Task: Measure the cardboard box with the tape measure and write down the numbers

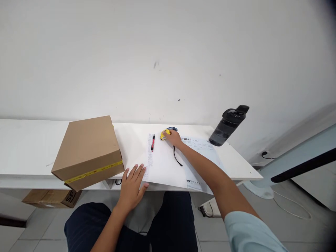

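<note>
My right hand (pixel 173 138) reaches across the white table and is closed around a yellow tape measure (pixel 165 134) near the wall side. A black strap (pixel 177 157) trails from under that hand over the paper. Just behind the fingers lies a small dark blue item (pixel 172 128) that I cannot make out. My left hand (pixel 134 182) rests at the table's front edge, fingers outstretched and holding nothing. Close to it is a large white paper sheet (pixel 165 168) with handwriting along its left side. A red and black pen (pixel 153 142) lies on that sheet.
A cardboard box (pixel 90 140) with yellow tape stands left of the paper. Printed "PONY" sheets (pixel 202 150) lie under my right arm. A dark bottle (pixel 227 127) stands at the right. Another carton (pixel 52 198) sits below the table, and a wall (pixel 157 63) rises behind.
</note>
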Available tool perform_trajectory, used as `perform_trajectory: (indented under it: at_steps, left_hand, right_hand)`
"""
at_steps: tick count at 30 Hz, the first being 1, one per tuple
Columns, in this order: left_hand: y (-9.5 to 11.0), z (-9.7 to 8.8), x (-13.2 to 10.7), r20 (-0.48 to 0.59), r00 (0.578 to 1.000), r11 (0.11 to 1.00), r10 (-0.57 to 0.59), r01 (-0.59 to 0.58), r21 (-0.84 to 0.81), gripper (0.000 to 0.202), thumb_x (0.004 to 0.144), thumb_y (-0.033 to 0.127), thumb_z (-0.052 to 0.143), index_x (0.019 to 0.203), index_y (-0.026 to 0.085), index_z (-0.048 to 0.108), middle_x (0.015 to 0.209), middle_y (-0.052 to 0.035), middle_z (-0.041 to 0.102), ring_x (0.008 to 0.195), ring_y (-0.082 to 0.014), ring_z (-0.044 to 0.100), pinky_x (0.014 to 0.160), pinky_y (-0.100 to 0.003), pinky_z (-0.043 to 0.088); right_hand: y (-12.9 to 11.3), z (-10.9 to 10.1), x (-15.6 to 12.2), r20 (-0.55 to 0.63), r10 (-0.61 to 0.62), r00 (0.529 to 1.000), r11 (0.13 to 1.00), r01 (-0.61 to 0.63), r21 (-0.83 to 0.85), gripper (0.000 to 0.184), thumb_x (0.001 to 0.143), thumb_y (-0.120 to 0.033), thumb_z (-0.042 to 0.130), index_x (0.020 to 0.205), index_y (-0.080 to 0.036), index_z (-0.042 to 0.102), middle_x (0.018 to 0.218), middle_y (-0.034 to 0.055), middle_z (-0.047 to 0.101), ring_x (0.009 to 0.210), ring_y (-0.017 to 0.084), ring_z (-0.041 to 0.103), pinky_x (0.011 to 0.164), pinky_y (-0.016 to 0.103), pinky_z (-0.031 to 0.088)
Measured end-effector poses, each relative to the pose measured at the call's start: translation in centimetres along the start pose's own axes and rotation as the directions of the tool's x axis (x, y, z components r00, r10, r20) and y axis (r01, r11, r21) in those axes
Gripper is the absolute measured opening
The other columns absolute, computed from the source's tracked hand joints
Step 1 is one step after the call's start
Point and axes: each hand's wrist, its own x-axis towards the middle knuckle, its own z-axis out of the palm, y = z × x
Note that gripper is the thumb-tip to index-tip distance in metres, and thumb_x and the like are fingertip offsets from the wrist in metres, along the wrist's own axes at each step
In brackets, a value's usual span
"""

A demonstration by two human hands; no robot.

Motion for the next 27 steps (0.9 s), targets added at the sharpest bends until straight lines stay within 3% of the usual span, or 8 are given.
perform_trajectory:
  at_steps: [5, 9, 11, 13, 17, 19, 23, 27]
  left_hand:
    - [0.6, -0.3, -0.5, -0.065, 0.997, 0.998, 0.041, -0.044, -0.037, 0.054, 0.104, 0.051, 0.035, 0.142, 0.020, 0.058, 0.152, -0.0100, 0.056, 0.139, -0.0292, 0.051, 0.116, -0.050, 0.030]
    - [0.8, -1.8, 3.8, -0.025, 0.994, 0.970, 0.105, -0.107, -0.216, 0.049, 0.102, 0.057, 0.037, 0.107, 0.025, 0.073, 0.155, -0.0091, 0.052, 0.138, -0.0305, 0.051, 0.116, -0.057, 0.031]
    - [0.7, -1.7, 8.1, 0.107, 0.994, 0.966, 0.013, 0.015, -0.260, 0.043, 0.104, 0.046, 0.036, 0.101, 0.024, 0.072, 0.148, -0.0083, 0.059, 0.132, -0.0268, 0.057, 0.115, -0.054, 0.035]
    - [0.4, -0.7, 12.6, 0.322, 0.926, 0.944, -0.197, 0.267, -0.191, 0.043, 0.105, 0.042, 0.033, 0.116, 0.024, 0.070, 0.150, -0.0081, 0.058, 0.132, -0.0241, 0.057, 0.110, -0.046, 0.043]
    - [-0.4, 3.0, 17.9, 0.431, 0.844, 0.902, -0.320, 0.411, -0.135, 0.066, 0.086, 0.060, 0.063, 0.135, 0.016, 0.060, 0.155, -0.0213, 0.048, 0.141, -0.0413, 0.046, 0.114, -0.061, 0.035]
    - [-0.5, 4.6, 18.3, 0.457, 0.834, 0.893, -0.308, 0.420, -0.163, 0.071, 0.081, 0.057, 0.070, 0.137, 0.016, 0.059, 0.158, -0.0208, 0.045, 0.147, -0.0434, 0.038, 0.118, -0.065, 0.026]
    - [-1.0, 6.1, 17.3, 0.421, 0.856, 0.871, -0.299, 0.426, -0.246, 0.043, 0.095, 0.029, 0.049, 0.135, 0.021, 0.061, 0.159, -0.0129, 0.046, 0.151, -0.0357, 0.035, 0.122, -0.064, 0.017]
    - [-1.8, 6.1, 17.2, 0.377, 0.881, 0.829, -0.286, 0.425, -0.364, 0.043, 0.092, 0.014, 0.041, 0.125, 0.022, 0.068, 0.134, -0.0098, 0.069, 0.127, -0.0291, 0.061, 0.112, -0.050, 0.042]
  right_hand:
    - [0.9, 0.7, 2.3, 0.029, -0.063, 0.998, 0.977, 0.068, -0.201, 0.037, 0.093, -0.057, 0.055, 0.083, -0.023, 0.065, 0.092, 0.0121, 0.072, 0.093, 0.031, 0.065, 0.080, 0.040, 0.044]
    - [1.6, 1.4, 3.7, 0.086, -0.079, 0.993, 0.939, 0.103, -0.327, 0.042, 0.093, -0.059, 0.056, 0.083, -0.020, 0.067, 0.093, 0.0169, 0.072, 0.095, 0.033, 0.065, 0.082, 0.041, 0.043]
    - [1.8, 1.9, 3.8, 0.109, -0.087, 0.990, 0.922, 0.122, -0.368, 0.045, 0.096, -0.059, 0.052, 0.086, -0.019, 0.069, 0.096, 0.0180, 0.071, 0.097, 0.033, 0.065, 0.083, 0.040, 0.042]
    - [1.9, 2.3, 3.5, 0.104, -0.103, 0.989, 0.905, 0.137, -0.403, 0.048, 0.100, -0.057, 0.044, 0.096, -0.017, 0.071, 0.103, 0.0186, 0.070, 0.100, 0.032, 0.064, 0.084, 0.039, 0.042]
    - [1.5, 2.7, 2.1, 0.020, -0.208, 0.978, 0.854, 0.192, -0.483, 0.052, 0.104, -0.045, 0.036, 0.137, -0.011, 0.057, 0.134, 0.0228, 0.058, 0.117, 0.035, 0.056, 0.090, 0.041, 0.041]
    - [1.4, 2.6, 1.2, 0.024, -0.338, 0.941, 0.792, 0.298, -0.533, 0.051, 0.104, -0.034, 0.033, 0.147, -0.011, 0.049, 0.136, 0.0224, 0.055, 0.120, 0.035, 0.053, 0.093, 0.043, 0.039]
    - [1.7, 2.4, -0.3, 0.244, -0.466, 0.851, 0.651, 0.516, -0.557, 0.049, 0.101, -0.020, 0.034, 0.147, -0.019, 0.054, 0.120, 0.0151, 0.067, 0.103, 0.028, 0.061, 0.083, 0.037, 0.040]
    - [1.8, 2.6, -0.7, 0.406, -0.425, 0.809, 0.591, 0.588, -0.553, 0.051, 0.102, -0.021, 0.039, 0.151, -0.028, 0.050, 0.120, 0.0115, 0.069, 0.091, 0.024, 0.064, 0.066, 0.033, 0.038]
